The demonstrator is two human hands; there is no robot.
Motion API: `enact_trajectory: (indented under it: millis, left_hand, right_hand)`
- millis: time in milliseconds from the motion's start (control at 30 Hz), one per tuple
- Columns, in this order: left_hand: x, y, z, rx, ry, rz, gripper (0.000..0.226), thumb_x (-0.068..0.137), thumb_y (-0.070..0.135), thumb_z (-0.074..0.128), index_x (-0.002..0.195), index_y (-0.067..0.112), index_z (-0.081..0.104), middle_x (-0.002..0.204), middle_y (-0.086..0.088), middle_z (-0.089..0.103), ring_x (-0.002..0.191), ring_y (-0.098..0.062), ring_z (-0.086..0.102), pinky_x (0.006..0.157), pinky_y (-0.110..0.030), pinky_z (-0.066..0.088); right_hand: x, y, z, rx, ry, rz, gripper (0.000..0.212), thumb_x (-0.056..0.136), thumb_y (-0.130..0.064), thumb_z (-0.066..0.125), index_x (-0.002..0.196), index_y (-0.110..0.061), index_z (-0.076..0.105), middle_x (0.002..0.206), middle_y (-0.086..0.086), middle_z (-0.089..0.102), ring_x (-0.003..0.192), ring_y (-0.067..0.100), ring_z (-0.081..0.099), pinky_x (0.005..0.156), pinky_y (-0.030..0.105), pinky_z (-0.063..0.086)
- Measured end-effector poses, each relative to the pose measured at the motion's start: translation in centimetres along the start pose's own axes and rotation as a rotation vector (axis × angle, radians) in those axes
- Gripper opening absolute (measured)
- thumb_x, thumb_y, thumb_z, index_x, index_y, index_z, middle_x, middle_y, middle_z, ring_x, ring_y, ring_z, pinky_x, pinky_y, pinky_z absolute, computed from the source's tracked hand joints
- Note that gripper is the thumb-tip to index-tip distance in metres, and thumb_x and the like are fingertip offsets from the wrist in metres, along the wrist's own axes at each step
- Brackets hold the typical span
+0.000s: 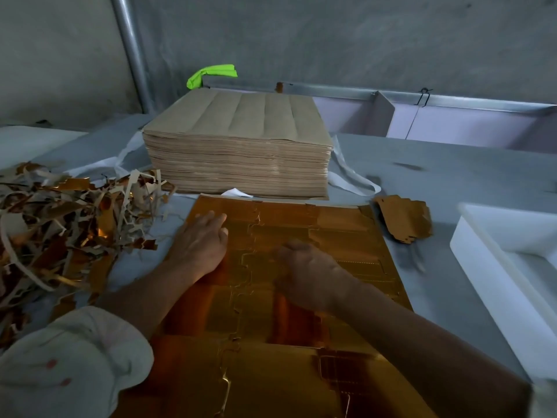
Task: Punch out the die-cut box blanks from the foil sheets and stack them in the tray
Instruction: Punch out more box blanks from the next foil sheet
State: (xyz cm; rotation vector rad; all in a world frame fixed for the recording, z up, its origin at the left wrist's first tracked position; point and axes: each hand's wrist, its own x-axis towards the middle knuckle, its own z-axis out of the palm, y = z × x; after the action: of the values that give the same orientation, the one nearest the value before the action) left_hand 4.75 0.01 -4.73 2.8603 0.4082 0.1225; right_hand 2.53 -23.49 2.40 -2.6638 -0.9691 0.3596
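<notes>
In the head view the foil sheet (271, 351) lies at the tabletop's (422, 176) near edge, the left hand (200, 245) pressing it with straight fingers, the right hand (304, 273) blurred — whether its fingers pinch the sheet I cannot tell — and the tray (482, 273), at the right edge, cut off.

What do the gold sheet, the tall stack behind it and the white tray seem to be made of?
Gold sheet: card faced with glossy metallic foil, judging by mirror-like reflections and die-cut lines. Stack: likely similar sheets face down, matte brown card; thin layered edges show. Tray: probably smooth white plastic, with thick, evenly coloured walls.
</notes>
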Motion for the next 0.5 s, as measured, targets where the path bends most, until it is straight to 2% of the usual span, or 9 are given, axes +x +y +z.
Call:
enact_trajectory:
  millis: [133, 233, 333, 400, 500]
  left_hand:
    - [1.2, 0.0, 0.7, 0.060, -0.047, 0.047, 0.057, 0.103, 0.054, 0.020, 0.156, 0.035, 0.012, 0.166, 0.000, 0.006, 0.153, -0.024, 0.000, 0.121, -0.045, 0.004]
    - [1.4, -0.2, 1.6, 0.105, -0.101, 0.036, 0.061, 0.100, 0.062, 0.011, 0.156, 0.039, 0.006, 0.167, 0.002, 0.001, 0.153, -0.024, -0.005, 0.121, -0.045, 0.000]
    - [1.5, -0.4, 2.1, 0.126, -0.087, 0.039, 0.062, 0.099, 0.064, 0.007, 0.156, 0.040, 0.005, 0.167, 0.002, 0.000, 0.153, -0.023, -0.004, 0.121, -0.046, -0.001]
    - [1.5, -0.5, 2.2, 0.121, -0.085, 0.035, 0.062, 0.099, 0.064, 0.008, 0.156, 0.040, 0.005, 0.167, 0.002, 0.000, 0.153, -0.022, -0.004, 0.121, -0.046, -0.001]
    - [1.3, -0.4, 2.0, 0.116, -0.086, 0.033, 0.064, 0.098, 0.066, 0.009, 0.156, 0.040, 0.005, 0.167, 0.003, 0.000, 0.153, -0.022, -0.005, 0.121, -0.046, -0.002]
  right_hand:
    - [4.7, -0.3, 0.8, -0.042, 0.050, 0.003, 0.058, 0.095, -0.029, 0.060, 0.147, -0.035, 0.035, 0.144, 0.000, 0.040, 0.134, 0.025, 0.039, 0.105, 0.042, 0.043]
    - [6.5, -0.5, 1.6, -0.059, 0.076, -0.025, 0.059, 0.096, -0.023, 0.058, 0.148, -0.036, 0.033, 0.149, 0.001, 0.037, 0.138, 0.026, 0.035, 0.111, 0.042, 0.038]
    - [7.4, -0.6, 2.3, -0.155, 0.078, -0.093, 0.055, 0.097, -0.023, 0.056, 0.147, -0.037, 0.037, 0.151, 0.002, 0.037, 0.138, 0.025, 0.034, 0.114, 0.042, 0.031]
    - [7.7, -0.5, 2.8, -0.224, 0.089, -0.150, 0.043, 0.099, -0.029, 0.052, 0.141, -0.034, 0.046, 0.144, 0.002, 0.045, 0.133, 0.024, 0.039, 0.113, 0.042, 0.034]
    - [8.0, -0.1, 3.3, -0.179, 0.141, -0.152, 0.029, 0.100, -0.031, 0.049, 0.128, -0.029, 0.056, 0.130, 0.001, 0.053, 0.122, 0.022, 0.048, 0.103, 0.041, 0.046]
